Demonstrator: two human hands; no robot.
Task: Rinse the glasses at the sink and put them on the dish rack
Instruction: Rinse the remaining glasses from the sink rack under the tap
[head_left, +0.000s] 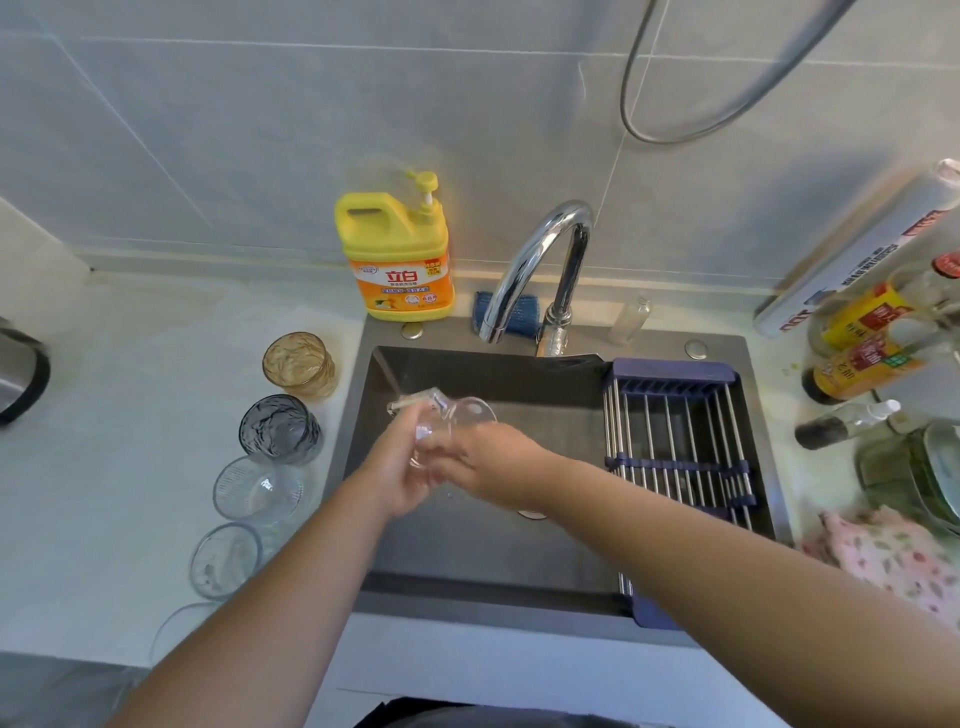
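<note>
A clear glass is held tilted over the dark sink, below and left of the faucet. My left hand grips its lower part. My right hand holds the glass from the right side. On the counter left of the sink stand an amber glass, a grey glass and two clear glasses in a row. A blue-framed dish rack with metal bars spans the sink's right part and holds nothing.
A yellow detergent bottle stands behind the sink, with a blue sponge beside the faucet. Sauce bottles, a foil roll and a pink floral cloth crowd the right counter. A dark kettle sits far left.
</note>
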